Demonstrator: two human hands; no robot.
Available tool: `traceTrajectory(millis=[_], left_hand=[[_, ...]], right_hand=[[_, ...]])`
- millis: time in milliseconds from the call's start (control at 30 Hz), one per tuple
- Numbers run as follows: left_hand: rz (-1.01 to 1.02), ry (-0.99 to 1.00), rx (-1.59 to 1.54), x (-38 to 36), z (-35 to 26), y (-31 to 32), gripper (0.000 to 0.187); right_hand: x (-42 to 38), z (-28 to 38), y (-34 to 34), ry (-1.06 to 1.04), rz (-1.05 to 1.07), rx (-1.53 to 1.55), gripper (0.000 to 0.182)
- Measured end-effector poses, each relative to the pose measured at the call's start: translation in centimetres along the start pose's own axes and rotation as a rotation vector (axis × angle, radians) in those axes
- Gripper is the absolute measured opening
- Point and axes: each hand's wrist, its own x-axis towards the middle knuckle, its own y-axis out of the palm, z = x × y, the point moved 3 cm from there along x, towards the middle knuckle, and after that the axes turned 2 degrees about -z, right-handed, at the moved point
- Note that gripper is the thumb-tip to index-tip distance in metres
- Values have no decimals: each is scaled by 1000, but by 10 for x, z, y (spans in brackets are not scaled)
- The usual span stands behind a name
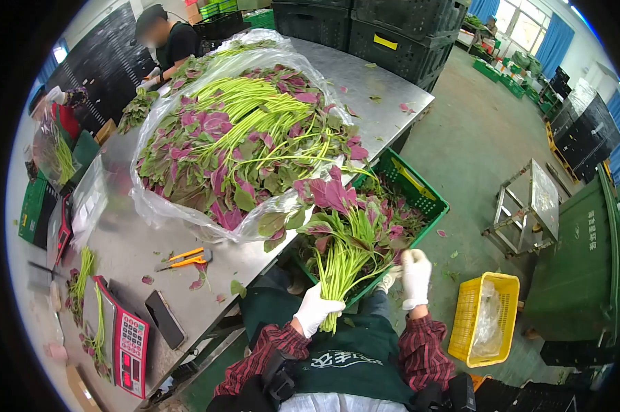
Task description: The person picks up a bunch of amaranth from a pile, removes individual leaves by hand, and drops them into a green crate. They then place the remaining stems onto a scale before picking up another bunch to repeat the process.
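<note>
My left hand (317, 308), in a white glove, is wrapped round the lower stems of a bunch of amaranth (348, 250) with green stalks and purple-green leaves. The bunch stands up in front of my apron, leaves pointing away from me. To its right is my gloved right hand (416, 275), raised with its fingers curled closed; whether anything small is in them is hidden. Below and behind the bunch sits a green crate (425, 199) with loose amaranth leaves in it. On the table, a large pile of amaranth (241, 137) lies in an opened clear plastic bag (179, 223).
The metal table (135, 237) carries an orange-handled cutter (185, 259), a phone (165, 319) and a red scale (130, 347) with stems on it. A yellow basket (460, 319) stands on the floor to my right. Black crates (392, 51) are stacked behind. Two people work at the left.
</note>
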Motion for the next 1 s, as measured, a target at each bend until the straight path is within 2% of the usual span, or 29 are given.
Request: traceTrajectory(millis=[33,100,167,233,267,300,367,433,467,500,567,600,633,700,767,833,900,967,1000], left_hand=[[-2,5,11,0,0,-1,39],[-10,6,24,-1,1,-2,37],[-9,3,36,-1,3,-1,35],[-13,5,48,0,4,1,35],[-6,7,51,1,6,2,36],[1,6,52,1,7,3,36],[-2,12,45,-2,4,6,36],[-3,10,51,-4,3,6,36],[-8,15,51,-5,2,7,37],[-12,22,51,-6,0,7,37],[-14,21,33,-6,-2,5,38],[-21,17,9,-7,-2,4,38],[-26,15,5,-7,-1,2,38],[2,41,-38,-5,-2,1,38],[-3,44,-45,-5,-2,1,37],[-7,29,-54,-4,-3,2,35],[-15,22,-41,-5,-3,3,34],[-3,47,-26,-5,-3,3,34],[-1,44,-24,-5,-2,5,34]], right_hand=[[6,-3,-7,0,2,1,20],[12,10,-19,-152,-277,46,16],[8,20,-24,-145,-296,-23,15],[-2,34,-9,-390,-115,-163,13],[-13,48,2,-235,-12,-106,12],[-17,49,11,-280,28,-148,11],[-17,53,23,-254,51,-238,26],[-15,60,34,-509,23,-631,41],[-12,55,40,-514,61,-709,47],[-11,45,45,-579,123,-878,40],[-14,33,49,-488,151,-706,31],[-22,39,45,-241,165,-480,23],[-22,33,44,-239,171,-483,23],[-16,12,26,-51,7,33,14],[-2,-1,7,61,-73,82,14],[10,-7,-9,-9,-191,162,15],[11,14,-20,-151,-272,103,16],[-2,44,-16,-209,-177,49,15],[-15,63,-8,-185,-51,46,15]])
